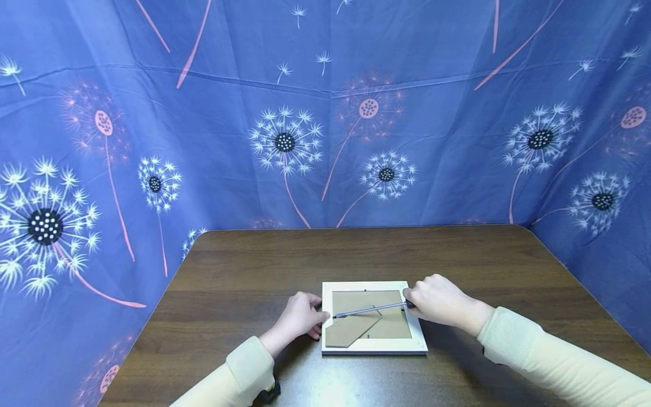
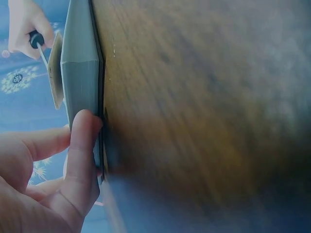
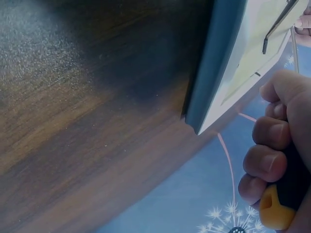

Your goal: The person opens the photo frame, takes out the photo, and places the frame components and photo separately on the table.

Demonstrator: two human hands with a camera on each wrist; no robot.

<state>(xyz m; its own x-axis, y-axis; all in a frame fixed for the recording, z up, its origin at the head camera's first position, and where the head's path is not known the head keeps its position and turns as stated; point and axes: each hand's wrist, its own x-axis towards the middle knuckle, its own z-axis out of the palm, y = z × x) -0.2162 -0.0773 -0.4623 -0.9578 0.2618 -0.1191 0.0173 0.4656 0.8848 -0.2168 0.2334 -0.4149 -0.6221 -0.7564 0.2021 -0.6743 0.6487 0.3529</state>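
Right hand clamping screwdriver, left hand pinching frame edge

Head view: a white picture frame (image 1: 389, 345) is lying back side up on the worktop (image 1: 244, 271), toward the near side, roughly midway between the left and right edges, well apart from both far corners. Left-hand grip (image 1: 300, 314) is pinching the frame's left edge, thumb on top. Right-hand grip (image 1: 441, 299) is clamping a screwdriver (image 1: 361, 311) by its handle, at the frame's right side. The shaft is crossing above the backing board (image 1: 396, 325), its tip ending by the left rim, near the left thumb. A brown stand flap (image 1: 346, 332) is covering the lower-left part of the backing. Blue dandelion cloth (image 1: 325, 130) is hanging past the far edge.

Left wrist view: a finger is pressing the frame's side near a corner, thumb reaching over the back. Stand flap is sticking out at an angle; screwdriver is showing behind it.

Right wrist view: fingers are curling round the black handle, yellow end poking out below. A dark metal strip (image 3: 274, 29) is showing on the frame's back.
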